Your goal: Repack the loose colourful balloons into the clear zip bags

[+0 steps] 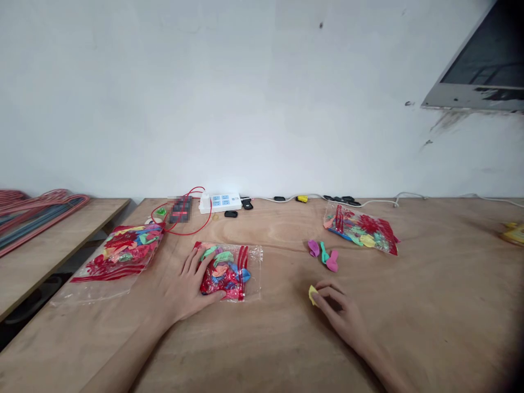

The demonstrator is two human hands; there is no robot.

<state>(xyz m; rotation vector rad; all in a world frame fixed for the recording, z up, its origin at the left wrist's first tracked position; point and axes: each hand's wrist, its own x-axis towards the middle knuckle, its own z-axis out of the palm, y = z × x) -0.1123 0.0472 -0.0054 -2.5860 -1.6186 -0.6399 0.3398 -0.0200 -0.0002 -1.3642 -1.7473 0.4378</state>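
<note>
My left hand (187, 288) lies with fingers spread on the left side of a clear and red bag of colourful balloons (229, 273). Between the thumb and fingers of my right hand (335, 305) is a yellow balloon (313, 295), held low over the wooden table. Just beyond that hand lie three loose balloons: a purple one (313, 248), a teal one (323, 253) and a pink one (332, 261). A second bag of balloons (364, 229) rests behind them to the right. Another bag (123, 251) sits at the left.
Along the wall stands a white power strip (221, 202) with a red cable (184, 234) and a white cord (379, 202). Small black items (231, 214) and a yellow one (302, 199) lie nearby. Pink and grey hangers (41, 218) cover a separate board at the left.
</note>
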